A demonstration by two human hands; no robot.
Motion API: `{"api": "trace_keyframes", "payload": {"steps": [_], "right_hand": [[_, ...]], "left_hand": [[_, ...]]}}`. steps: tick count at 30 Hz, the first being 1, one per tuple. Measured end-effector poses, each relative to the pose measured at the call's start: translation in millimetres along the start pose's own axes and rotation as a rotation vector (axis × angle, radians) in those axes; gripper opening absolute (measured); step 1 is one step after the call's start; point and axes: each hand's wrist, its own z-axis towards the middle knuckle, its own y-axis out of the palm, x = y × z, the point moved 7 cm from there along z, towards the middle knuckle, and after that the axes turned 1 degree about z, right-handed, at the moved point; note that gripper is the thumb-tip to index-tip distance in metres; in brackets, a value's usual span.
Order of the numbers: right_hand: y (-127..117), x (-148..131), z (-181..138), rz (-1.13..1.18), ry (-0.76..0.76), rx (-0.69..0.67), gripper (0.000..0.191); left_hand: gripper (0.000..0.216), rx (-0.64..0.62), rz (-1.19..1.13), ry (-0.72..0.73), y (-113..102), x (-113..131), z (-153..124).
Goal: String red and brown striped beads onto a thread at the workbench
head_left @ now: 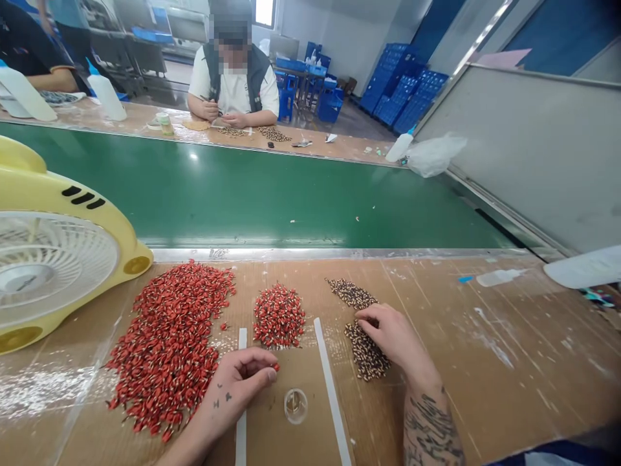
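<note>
My left hand (240, 382) rests on the brown bench with its fingers pinched on one small red piece (275, 367). It lies just below a small heap of red pieces (279, 315) and right of a large heap of the same red pieces (169, 343). My right hand (391, 336) lies palm down on a strip of small dark speckled parts (361, 330), fingers curled and reaching into them. A small clear round cap (295, 406) sits between my hands. Two white strips (330, 382) run along the bench.
A yellow table fan (53, 259) stands at the left. A green conveyor belt (272, 194) runs behind the bench. Across it a seated person (233, 84) works on similar parts. White squeeze bottles (104, 94), a plastic bag (434, 155) and blue crates (402, 90) stand further back.
</note>
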Motion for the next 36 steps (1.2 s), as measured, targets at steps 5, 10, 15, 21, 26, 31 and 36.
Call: {"api": "trace_keyframes", "payload": {"steps": [5, 10, 15, 21, 26, 31, 36], "right_hand": [[7, -1, 4, -0.012, 0.030, -0.021, 0.021], [8, -5, 7, -0.017, 0.044, -0.004, 0.022], [11, -18, 10, -0.014, 0.019, 0.022, 0.021], [17, -31, 10, 0.002, -0.039, 0.021, 0.019], [19, -30, 10, 0.043, -0.046, 0.039, 0.017], [11, -23, 10, 0.105, -0.018, 0.136, 0.022], [11, -26, 11, 0.113, -0.049, 0.124, 0.025]], "left_hand": [[0.018, -0.005, 0.005, 0.005, 0, 0, 1], [0.018, -0.016, 0.009, 0.032, 0, 3, 0], [0.018, -0.021, 0.016, 0.056, 2, 2, 0], [0.017, -0.026, -0.003, 0.052, 4, 4, -1], [0.016, -0.032, 0.007, 0.050, 4, 3, -2], [0.016, -0.026, 0.000, 0.048, 4, 4, -2], [0.014, -0.027, -0.007, 0.047, 5, 6, -2]]}}
